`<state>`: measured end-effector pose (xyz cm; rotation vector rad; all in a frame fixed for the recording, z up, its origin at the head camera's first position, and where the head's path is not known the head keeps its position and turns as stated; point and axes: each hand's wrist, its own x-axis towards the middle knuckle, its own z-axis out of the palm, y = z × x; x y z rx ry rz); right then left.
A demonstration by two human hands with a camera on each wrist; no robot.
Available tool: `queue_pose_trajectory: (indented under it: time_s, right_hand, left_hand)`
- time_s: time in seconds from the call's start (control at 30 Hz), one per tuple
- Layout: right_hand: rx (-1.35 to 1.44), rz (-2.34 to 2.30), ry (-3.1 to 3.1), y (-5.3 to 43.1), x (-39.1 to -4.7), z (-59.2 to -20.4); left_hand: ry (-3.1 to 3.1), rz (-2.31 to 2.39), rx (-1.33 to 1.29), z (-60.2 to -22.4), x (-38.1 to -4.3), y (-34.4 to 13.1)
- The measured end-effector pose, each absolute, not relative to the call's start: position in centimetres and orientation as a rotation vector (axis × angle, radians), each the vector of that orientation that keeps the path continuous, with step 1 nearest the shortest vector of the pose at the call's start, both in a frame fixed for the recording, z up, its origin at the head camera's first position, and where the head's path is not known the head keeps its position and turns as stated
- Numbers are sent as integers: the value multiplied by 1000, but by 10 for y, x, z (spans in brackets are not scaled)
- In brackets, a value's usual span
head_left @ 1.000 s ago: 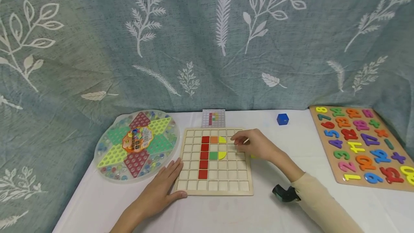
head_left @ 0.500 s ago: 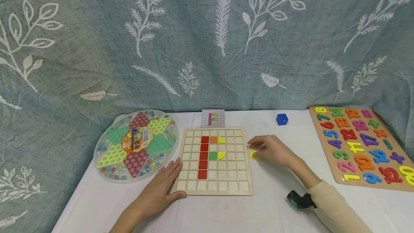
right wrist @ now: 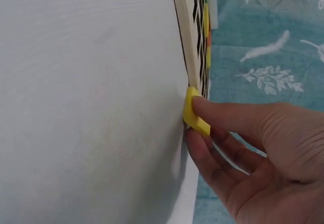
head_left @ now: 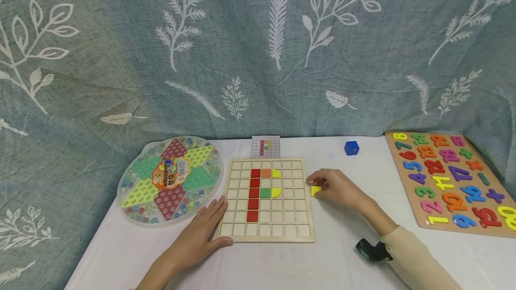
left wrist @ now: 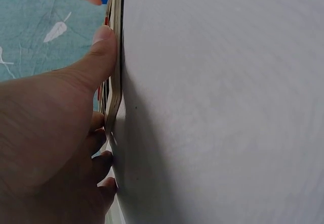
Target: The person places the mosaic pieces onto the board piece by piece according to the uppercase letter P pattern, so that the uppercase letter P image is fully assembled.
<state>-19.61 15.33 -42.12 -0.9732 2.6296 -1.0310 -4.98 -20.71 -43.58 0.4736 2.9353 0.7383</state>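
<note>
A wooden grid board [head_left: 266,239] lies on the white table. Red tiles [head_left: 253,193] run down one column, with an orange tile [head_left: 266,173], a green tile [head_left: 265,193] and two yellow rounded tiles [head_left: 276,192] to their right. My left hand [head_left: 197,236] rests at the board's left edge, fingers extended, thumb on the front corner; in the left wrist view the thumb [left wrist: 98,57] lies along the rim. Just off the board's right edge, my right hand [head_left: 336,187] pinches a yellow tile [right wrist: 191,112] between thumb and fingers, low over the table.
A pattern card [head_left: 266,147] lies behind the board. On the left is a round Chinese checkers set [head_left: 196,178] with marbles. A blue cube [head_left: 352,148] sits at the back right, near a number puzzle board [head_left: 411,191]. A patterned curtain [head_left: 258,57] hangs behind.
My right hand has moved from above the board's upper right to the yellow tile beside its right edge, with fingers now closed on that tile. The left hand has stayed put.
</note>
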Motion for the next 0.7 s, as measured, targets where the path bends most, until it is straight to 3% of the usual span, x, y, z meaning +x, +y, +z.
queue_pose_trajectory:
  time_s: [0.7]
  right_hand:
    - [-1040,-1004,2612,140,-209,-398]
  left_hand:
    - [2918,767,478,-435,-49,-208]
